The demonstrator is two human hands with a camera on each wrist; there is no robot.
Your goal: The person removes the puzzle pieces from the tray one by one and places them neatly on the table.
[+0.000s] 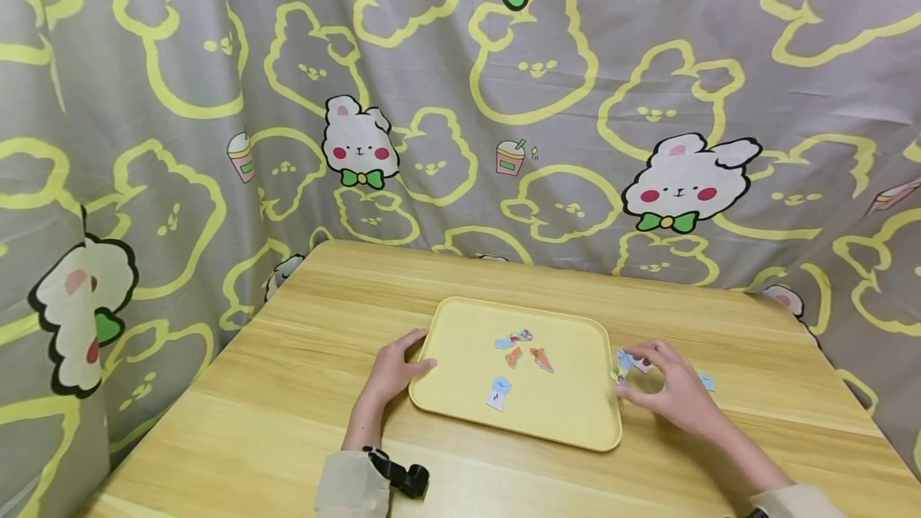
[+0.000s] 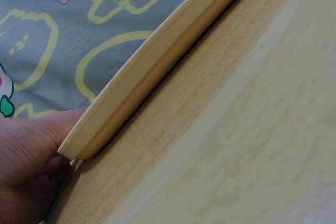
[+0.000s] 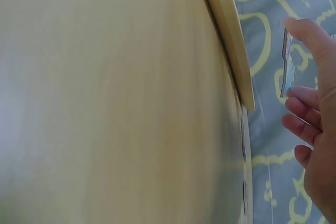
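A yellow tray (image 1: 460, 346) lies on the table, and my left hand (image 1: 394, 368) grips its left edge with the thumb over the rim. In the left wrist view that hand (image 2: 29, 161) is at the end of the tray's side wall. Just off the tray's right edge, my right hand (image 1: 672, 386) pinches a thin, light-blue puzzle piece (image 3: 286, 66) between thumb and fingertips. On the tray are two orange pieces (image 1: 542, 359), a blue-and-white piece (image 1: 499, 392) and a small multicoloured cluster (image 1: 523, 336).
Beyond the right hand, a blue piece (image 1: 707, 380) lies on the wooden table (image 1: 288, 390), partly hidden by the hand. A patterned grey curtain (image 1: 446, 206) hangs behind the table and along its sides.
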